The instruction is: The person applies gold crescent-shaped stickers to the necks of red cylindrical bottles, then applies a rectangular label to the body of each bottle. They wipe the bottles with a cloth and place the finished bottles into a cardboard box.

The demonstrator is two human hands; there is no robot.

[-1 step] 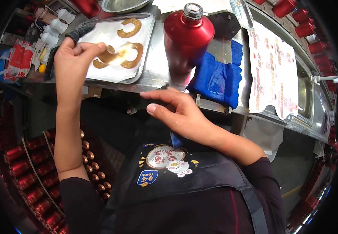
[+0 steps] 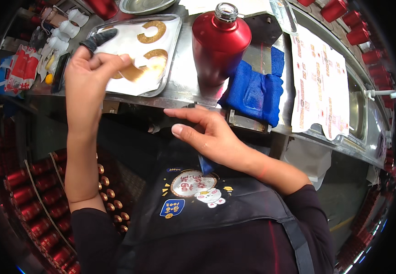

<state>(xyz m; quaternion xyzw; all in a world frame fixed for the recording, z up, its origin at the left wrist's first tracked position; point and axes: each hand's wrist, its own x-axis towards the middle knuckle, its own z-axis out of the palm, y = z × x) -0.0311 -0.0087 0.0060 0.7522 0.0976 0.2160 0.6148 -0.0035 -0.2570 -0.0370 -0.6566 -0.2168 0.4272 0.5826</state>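
My left hand (image 2: 88,75) is over the left part of a metal tray (image 2: 174,55). Its thumb and a finger pinch a curved gold label (image 2: 136,73), which is smeared by motion. A black cover (image 2: 98,40) sheathes the index finger, stretched away from the pinch. On the white sheet in the tray lies a C-shaped gold label (image 2: 160,31); another shows partly behind the held one. My right hand (image 2: 214,134) hovers in front of the bench edge, fingers apart and nothing in them. Beyond it stands a red bottle (image 2: 218,50) with an uncapped glass neck.
A blue cloth (image 2: 252,93) covers a holder right of the bottle. Farther right lies a printed sheet (image 2: 319,82), beside a sink (image 2: 357,109). A metal bowl (image 2: 147,5) sits behind the tray. Several red bottles (image 2: 40,201) stand in rows at the lower left.
My left hand has shifted slightly right, and the gold label in it has swung lower. The black-covered finger now reaches farther over the tray. My right hand has hardly moved.
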